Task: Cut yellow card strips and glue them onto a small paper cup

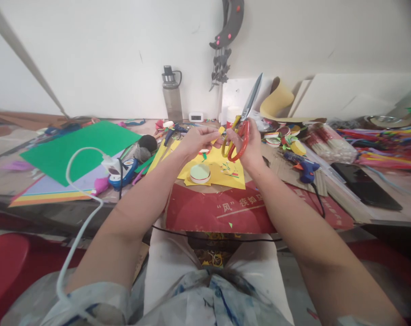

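My right hand point(251, 147) is closed on a pair of scissors point(246, 122) with red and yellow handles; the blades point up and away. A small yellow piece point(222, 130) shows at the fingertips of my left hand point(200, 141), which are pinched together close to the right fingers. Below the hands lies yellow paper point(232, 179) scattered with tiny coloured scraps. On it rests a round pale-green disc point(200, 173) with a white and red rim. A red and green piece point(204, 154) sits partly under my left hand.
Green sheets point(79, 147) and a power strip point(124, 173) with a white cable are at left. A bottle point(172, 93) stands behind. To the right are a blue glue gun point(307, 171), a black phone point(365, 185) and coloured pipe cleaners point(389, 145). Red cardboard point(198, 213) lies at the front edge.
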`<state>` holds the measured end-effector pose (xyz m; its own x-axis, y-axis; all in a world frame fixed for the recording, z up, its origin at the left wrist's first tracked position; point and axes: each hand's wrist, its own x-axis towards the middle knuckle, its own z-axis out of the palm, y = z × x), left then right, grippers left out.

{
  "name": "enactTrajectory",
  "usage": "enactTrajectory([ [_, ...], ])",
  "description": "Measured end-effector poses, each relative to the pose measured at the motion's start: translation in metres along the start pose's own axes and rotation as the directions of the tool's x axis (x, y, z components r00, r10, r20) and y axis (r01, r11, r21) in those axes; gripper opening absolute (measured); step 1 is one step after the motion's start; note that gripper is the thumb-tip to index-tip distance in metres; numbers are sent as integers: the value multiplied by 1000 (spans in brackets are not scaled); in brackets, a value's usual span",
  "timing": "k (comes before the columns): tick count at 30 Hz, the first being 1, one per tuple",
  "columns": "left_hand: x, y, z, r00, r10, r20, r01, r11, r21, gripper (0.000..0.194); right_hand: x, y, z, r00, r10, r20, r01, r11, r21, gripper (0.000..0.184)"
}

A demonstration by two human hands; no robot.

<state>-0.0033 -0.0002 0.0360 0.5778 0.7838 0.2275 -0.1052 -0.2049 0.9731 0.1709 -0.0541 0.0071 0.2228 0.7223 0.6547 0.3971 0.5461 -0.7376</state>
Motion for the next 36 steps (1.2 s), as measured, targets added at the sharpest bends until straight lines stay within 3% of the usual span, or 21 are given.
enactTrajectory([
  [5, -1, -1, 4, 1000, -12, 2, 12, 998, 65, 15, -2, -11, -3, 999, 33, 14, -31, 992, -118, 46],
  [18, -3, 0, 7, 996, -85, 21, 84, 994, 73, 15, -3, -14, -1, 993, 84, 77, -81, 996, -46, 57],
  [27, -1, -1, 3, 994, -87, 66, 83, 995, 55, 19, -4, -11, -4, 1000, 5, 23, -2, 996, -90, 38],
  [31, 0, -4, -1, 995, -87, 41, 84, 994, 77, 20, -2, -5, -3, 995, 87, 43, -85, 995, -44, 40],
  [36, 7, -13, -11, 975, -165, -149, 178, 981, 76, 18, 5, 13, -8, 948, 315, 40, -303, 935, -184, 39],
])
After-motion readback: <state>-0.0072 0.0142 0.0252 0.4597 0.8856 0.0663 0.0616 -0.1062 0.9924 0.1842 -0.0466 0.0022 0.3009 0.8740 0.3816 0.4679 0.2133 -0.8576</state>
